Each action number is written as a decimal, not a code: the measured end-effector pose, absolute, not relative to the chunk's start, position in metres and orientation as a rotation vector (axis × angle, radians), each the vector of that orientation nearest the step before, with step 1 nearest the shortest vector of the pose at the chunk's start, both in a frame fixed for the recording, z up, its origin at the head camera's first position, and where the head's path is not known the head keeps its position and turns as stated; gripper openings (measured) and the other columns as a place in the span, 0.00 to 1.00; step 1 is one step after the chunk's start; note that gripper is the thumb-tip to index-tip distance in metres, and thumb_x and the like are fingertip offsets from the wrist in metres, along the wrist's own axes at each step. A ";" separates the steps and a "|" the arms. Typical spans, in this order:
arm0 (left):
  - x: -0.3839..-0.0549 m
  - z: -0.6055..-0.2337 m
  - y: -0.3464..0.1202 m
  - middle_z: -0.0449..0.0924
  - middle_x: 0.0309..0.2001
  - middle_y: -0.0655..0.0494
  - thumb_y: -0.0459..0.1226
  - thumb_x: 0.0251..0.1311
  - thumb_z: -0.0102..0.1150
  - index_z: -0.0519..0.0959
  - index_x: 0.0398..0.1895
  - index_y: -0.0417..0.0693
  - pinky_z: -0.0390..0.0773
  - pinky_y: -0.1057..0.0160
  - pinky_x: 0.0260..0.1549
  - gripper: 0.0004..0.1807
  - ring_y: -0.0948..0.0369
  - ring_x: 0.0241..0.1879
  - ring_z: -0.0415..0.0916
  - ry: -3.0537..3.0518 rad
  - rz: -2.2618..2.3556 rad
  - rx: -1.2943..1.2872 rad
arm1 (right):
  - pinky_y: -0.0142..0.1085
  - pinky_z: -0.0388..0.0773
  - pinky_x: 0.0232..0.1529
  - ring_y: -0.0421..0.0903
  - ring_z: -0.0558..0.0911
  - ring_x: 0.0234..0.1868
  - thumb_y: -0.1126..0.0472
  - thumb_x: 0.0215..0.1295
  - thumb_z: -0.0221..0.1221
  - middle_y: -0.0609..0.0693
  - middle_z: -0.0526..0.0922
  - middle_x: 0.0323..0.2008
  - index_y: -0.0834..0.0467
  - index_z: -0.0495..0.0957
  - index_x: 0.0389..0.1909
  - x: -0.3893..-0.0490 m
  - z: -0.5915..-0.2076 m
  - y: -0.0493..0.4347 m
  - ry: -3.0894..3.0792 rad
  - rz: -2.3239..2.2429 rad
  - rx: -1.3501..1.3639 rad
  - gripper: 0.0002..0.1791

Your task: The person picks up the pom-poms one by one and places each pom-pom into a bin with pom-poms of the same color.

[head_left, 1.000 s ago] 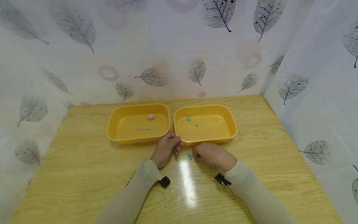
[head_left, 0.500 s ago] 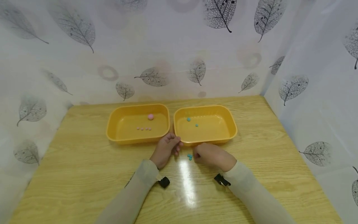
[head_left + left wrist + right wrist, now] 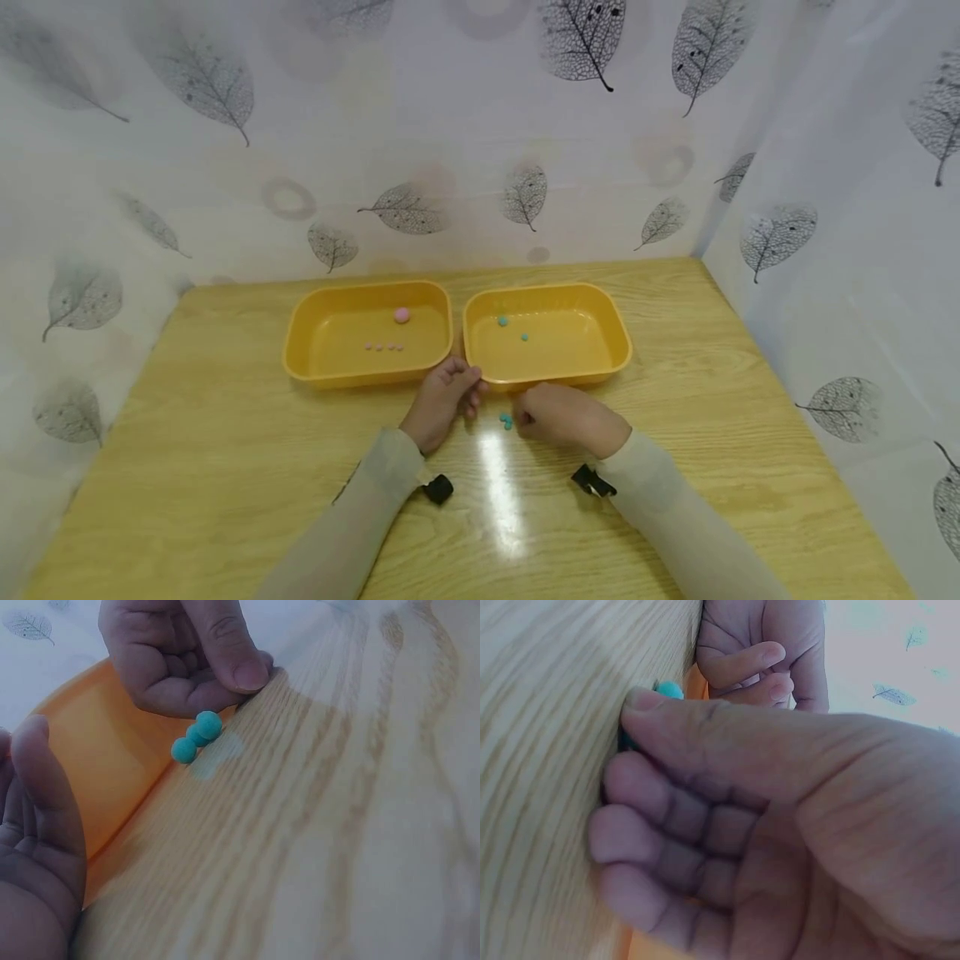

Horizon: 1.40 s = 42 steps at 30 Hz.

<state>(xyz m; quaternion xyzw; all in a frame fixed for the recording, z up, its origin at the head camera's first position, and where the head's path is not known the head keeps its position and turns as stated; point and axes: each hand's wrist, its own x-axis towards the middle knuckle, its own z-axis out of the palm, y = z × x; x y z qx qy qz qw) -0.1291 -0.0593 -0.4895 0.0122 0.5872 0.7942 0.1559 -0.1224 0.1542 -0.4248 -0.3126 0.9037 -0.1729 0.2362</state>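
In the head view my left hand [image 3: 442, 402] is at the near left corner of the right yellow tray [image 3: 621, 360], its thumb over the rim and its fingers curled below; it seems to grip that corner. On the table in front of the tray, my right hand [image 3: 573, 417] is curled with thumb and forefinger together. The right wrist view shows a bit of teal under its thumb, apparently a small pinched ball, mostly hidden. Beside it lie small teal balls [image 3: 184, 750] in a touching cluster. Inside the right tray are a larger teal ball [image 3: 502, 321] and a smaller one [image 3: 524, 337].
To the left stands another yellow tray [image 3: 292, 367]. It holds a larger pink ball [image 3: 402, 315] and a row of several tiny pink balls [image 3: 378, 347]. Both trays sit on a wood-grain table [image 3: 225, 467], with leaf-patterned curtains [image 3: 480, 125] behind and at the sides.
Both hands stay in nearly the same place. The whole head view has shifted slightly; the teal balls and trays look unmoved.
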 end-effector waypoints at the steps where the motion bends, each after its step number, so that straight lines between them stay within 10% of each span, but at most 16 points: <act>1: -0.129 -0.490 -0.059 0.84 0.31 0.56 0.37 0.76 0.57 0.72 0.36 0.46 0.77 0.68 0.23 0.08 0.64 0.25 0.75 1.680 2.276 0.036 | 0.30 0.62 0.25 0.36 0.63 0.20 0.68 0.68 0.63 0.39 0.66 0.17 0.53 0.76 0.20 -0.122 -0.423 0.155 2.474 -0.470 -0.885 0.16; 20: -0.130 -0.490 -0.063 0.85 0.32 0.56 0.38 0.76 0.58 0.72 0.37 0.46 0.77 0.68 0.24 0.08 0.64 0.26 0.75 1.687 2.252 0.051 | 0.39 0.80 0.39 0.43 0.79 0.37 0.72 0.61 0.65 0.47 0.83 0.37 0.56 0.82 0.39 -0.135 -0.373 0.201 3.041 -0.909 -1.289 0.09; 42: -0.129 -0.489 -0.061 0.86 0.32 0.55 0.36 0.75 0.58 0.73 0.37 0.45 0.76 0.68 0.24 0.07 0.64 0.26 0.75 1.659 2.268 0.023 | 0.39 0.80 0.37 0.48 0.81 0.38 0.68 0.66 0.65 0.49 0.83 0.39 0.57 0.81 0.42 -0.143 -0.385 0.200 3.152 -0.890 -1.065 0.06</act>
